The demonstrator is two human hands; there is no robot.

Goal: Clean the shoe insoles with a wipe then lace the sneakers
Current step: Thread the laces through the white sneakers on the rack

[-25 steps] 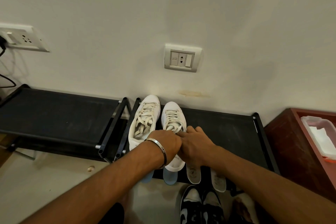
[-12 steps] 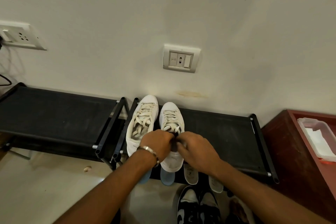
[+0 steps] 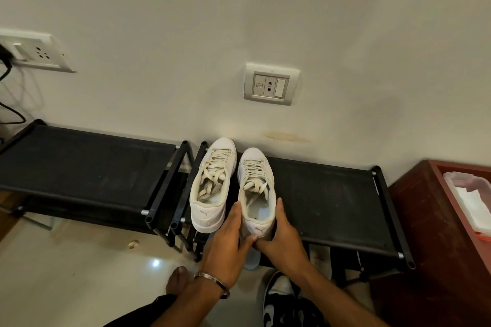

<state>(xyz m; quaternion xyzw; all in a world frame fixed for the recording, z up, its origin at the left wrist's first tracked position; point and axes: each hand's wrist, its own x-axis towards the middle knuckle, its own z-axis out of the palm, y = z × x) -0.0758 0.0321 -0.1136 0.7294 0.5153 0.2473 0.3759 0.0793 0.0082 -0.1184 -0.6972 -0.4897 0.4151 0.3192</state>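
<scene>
Now, black rack [image 3: 318, 194] against the wall carries both white sneakers, toes to the wall. Left sneaker [image 3: 212, 186] stands free, laces loose. Right sneaker [image 3: 256, 194] is cupped at the heel: left hand [image 3: 228, 244] and right hand [image 3: 283, 240] each grasp a side. Lacing looks threaded on both, untied. Insole inside appears seated, though dim. Wipes tub [image 3: 470, 202] sits right. Small leaping-cat heel logos; no legible text.
</scene>
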